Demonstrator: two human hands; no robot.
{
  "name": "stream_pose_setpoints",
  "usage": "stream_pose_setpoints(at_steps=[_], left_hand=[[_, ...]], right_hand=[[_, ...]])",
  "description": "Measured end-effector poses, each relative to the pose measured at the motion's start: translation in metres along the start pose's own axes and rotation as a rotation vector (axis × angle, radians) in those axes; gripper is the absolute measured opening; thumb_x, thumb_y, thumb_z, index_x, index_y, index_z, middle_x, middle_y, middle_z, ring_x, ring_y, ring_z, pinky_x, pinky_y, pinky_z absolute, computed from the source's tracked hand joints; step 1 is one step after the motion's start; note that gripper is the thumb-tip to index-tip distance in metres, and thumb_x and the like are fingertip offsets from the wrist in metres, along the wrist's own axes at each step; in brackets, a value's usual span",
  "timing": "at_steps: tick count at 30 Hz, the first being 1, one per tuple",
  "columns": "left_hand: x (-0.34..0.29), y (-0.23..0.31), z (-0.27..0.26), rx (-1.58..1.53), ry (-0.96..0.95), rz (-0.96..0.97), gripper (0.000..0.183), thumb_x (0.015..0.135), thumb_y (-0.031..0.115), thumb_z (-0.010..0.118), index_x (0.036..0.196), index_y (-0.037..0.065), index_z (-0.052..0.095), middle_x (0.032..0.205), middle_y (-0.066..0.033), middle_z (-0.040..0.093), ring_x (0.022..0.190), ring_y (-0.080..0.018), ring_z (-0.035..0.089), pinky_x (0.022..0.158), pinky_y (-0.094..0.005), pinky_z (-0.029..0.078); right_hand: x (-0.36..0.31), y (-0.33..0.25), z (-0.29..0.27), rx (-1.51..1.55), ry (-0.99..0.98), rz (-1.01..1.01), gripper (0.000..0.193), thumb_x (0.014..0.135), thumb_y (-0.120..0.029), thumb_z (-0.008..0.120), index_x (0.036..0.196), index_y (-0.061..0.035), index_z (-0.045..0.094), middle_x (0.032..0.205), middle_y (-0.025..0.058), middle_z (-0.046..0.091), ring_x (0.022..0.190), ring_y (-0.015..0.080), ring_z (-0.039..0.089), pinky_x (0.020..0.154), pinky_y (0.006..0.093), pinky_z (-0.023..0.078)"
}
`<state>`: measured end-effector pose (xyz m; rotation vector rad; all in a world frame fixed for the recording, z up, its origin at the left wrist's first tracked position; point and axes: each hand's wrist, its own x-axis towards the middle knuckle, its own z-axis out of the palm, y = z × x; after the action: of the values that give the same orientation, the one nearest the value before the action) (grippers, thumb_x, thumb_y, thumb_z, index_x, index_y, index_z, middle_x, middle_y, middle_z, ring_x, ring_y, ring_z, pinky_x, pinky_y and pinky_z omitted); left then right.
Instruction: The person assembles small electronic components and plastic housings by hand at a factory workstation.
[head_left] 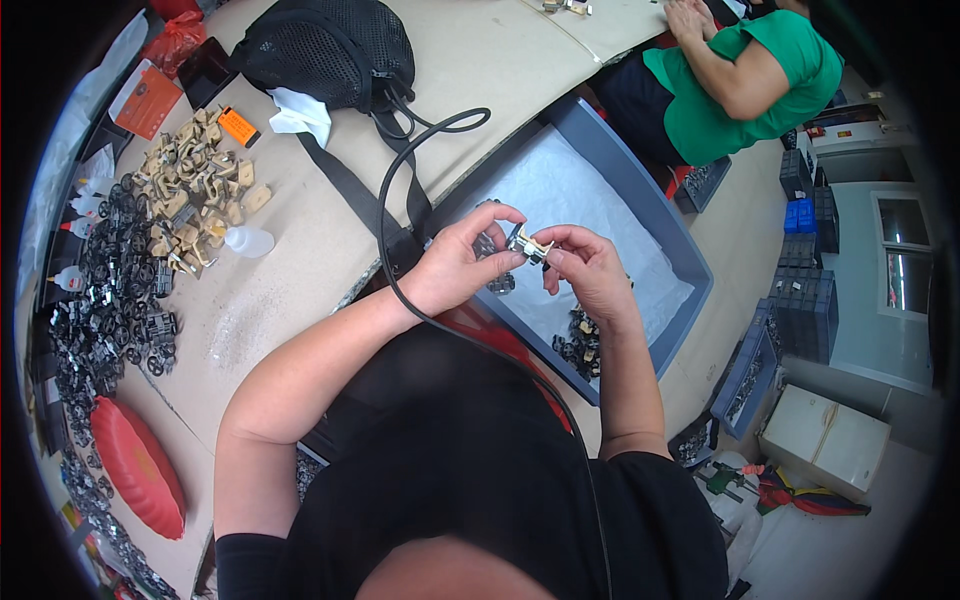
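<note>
We cannot resolve the small beige and black part point(530, 243) pinched between the fingertips point(513, 257) of the left hand point(462, 262) and right hand point(590, 268); its far half sits behind the thumbs. Below the right fingers, assembled pieces point(580, 345) in the grey bin point(690, 262) blur into one dark clump. A co-worker point(745, 70) beyond the fingers is cut off at the top edge.

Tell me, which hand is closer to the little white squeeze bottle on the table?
Left. The left hand is just right of the white squeeze bottle; the right hand is farther off, beyond the left hand.
</note>
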<state>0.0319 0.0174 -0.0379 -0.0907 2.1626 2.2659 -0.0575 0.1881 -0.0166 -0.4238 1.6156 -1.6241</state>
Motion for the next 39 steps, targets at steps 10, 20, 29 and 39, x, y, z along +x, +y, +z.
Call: stream_pose_setpoints(at_steps=[10,20,29,39], left_hand=[[0.000,-0.002,0.001,0.001,0.001,0.012,0.034,0.074,0.010,0.065,0.104,0.010,0.050,0.073,0.0042,0.043,0.070,-0.0033,0.041,0.064,-0.0178,0.036],[-0.001,-0.002,0.001,0.034,0.007,0.034,0.034,0.072,0.007,0.066,0.101,0.011,0.050,0.076,0.0040,0.042,0.069,-0.0032,0.042,0.061,-0.0175,0.037],[-0.001,0.001,0.002,0.129,0.022,0.023,0.034,0.069,0.007,0.068,0.098,0.010,0.050,0.077,0.0025,0.043,0.069,-0.0047,0.042,0.062,-0.0192,0.038],[-0.002,-0.005,0.004,0.410,0.121,0.336,0.034,0.065,0.013,0.070,0.092,0.010,0.050,0.076,-0.0060,0.050,0.066,-0.0215,0.053,0.058,-0.0315,0.043]], right_hand=[[-0.001,0.000,0.000,0.022,-0.001,0.022,0.022,0.077,-0.009,0.059,0.096,0.0028,0.057,0.069,0.0044,0.054,0.055,0.0098,0.052,0.051,0.0224,0.043],[-0.002,-0.002,-0.001,0.006,-0.022,0.005,0.022,0.076,-0.007,0.058,0.095,0.0020,0.057,0.072,0.0041,0.056,0.057,0.0088,0.051,0.053,0.0214,0.043],[0.000,0.001,-0.002,-0.002,-0.028,0.031,0.021,0.075,-0.007,0.057,0.095,0.0009,0.057,0.073,0.0039,0.056,0.058,0.0083,0.052,0.053,0.0212,0.043],[0.002,0.005,-0.005,-0.009,-0.123,0.024,0.013,0.076,-0.006,0.053,0.087,-0.0010,0.054,0.073,0.0037,0.055,0.058,0.0089,0.053,0.052,0.0215,0.043]])
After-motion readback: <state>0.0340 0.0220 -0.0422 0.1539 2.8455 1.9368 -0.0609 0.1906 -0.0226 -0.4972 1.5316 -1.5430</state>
